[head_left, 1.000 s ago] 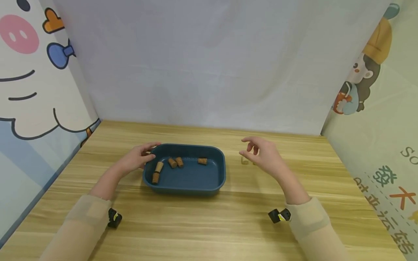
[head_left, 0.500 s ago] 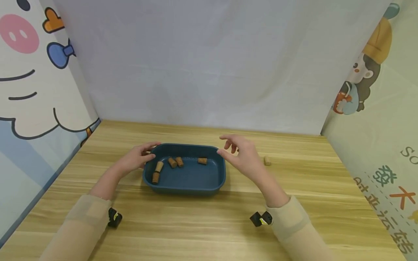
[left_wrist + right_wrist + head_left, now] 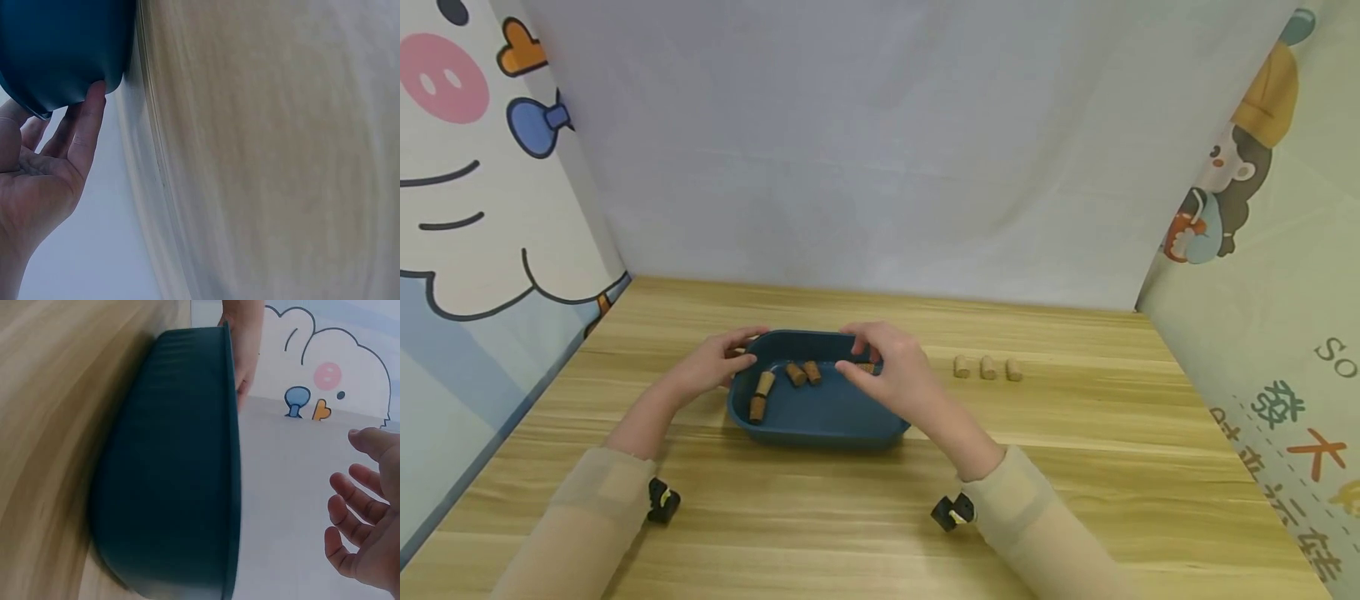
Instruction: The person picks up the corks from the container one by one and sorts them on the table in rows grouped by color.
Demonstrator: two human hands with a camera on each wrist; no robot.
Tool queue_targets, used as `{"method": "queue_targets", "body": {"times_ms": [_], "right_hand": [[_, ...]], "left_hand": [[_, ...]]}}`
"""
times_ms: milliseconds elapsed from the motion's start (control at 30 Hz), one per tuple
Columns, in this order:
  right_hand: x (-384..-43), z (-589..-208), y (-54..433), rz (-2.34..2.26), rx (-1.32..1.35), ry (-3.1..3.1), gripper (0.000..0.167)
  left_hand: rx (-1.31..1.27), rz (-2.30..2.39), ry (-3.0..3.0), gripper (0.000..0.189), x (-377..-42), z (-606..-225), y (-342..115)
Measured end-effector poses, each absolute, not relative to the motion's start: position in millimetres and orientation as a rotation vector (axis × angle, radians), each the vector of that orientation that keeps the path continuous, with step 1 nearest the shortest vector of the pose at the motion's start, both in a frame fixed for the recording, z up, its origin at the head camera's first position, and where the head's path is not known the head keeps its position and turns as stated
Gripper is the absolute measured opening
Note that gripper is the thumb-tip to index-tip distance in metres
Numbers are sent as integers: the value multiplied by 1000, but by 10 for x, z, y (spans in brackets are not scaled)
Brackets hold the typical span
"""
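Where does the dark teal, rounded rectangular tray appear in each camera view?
Head: the tray sits below and slightly left of centre, partly covered by the bare right hand.
Left wrist: the tray is in the upper left corner, cut off.
Right wrist: the tray fills much of the left half, outer wall showing.
Shared landmark: the bare left hand at the tray's end.

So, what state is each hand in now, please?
Left hand: holding the blue tray by one end.
Right hand: open, empty, over the blue tray.
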State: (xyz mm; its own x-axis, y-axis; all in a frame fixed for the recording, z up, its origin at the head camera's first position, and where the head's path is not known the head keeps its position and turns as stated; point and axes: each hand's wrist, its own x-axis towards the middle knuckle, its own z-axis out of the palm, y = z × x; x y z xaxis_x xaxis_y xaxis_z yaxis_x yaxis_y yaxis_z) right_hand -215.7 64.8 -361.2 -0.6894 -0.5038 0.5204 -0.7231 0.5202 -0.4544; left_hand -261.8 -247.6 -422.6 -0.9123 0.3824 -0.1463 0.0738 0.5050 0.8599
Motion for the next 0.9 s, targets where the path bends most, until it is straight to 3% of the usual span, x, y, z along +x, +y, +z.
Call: {"method": "queue_targets", "body": {"times_ms": [900], "right_hand": [[-2451,-3960,-13,903,1161,-2666,45]], "left_hand": [[388,1371,2429,52,-2617,-4212,-2464]]}}
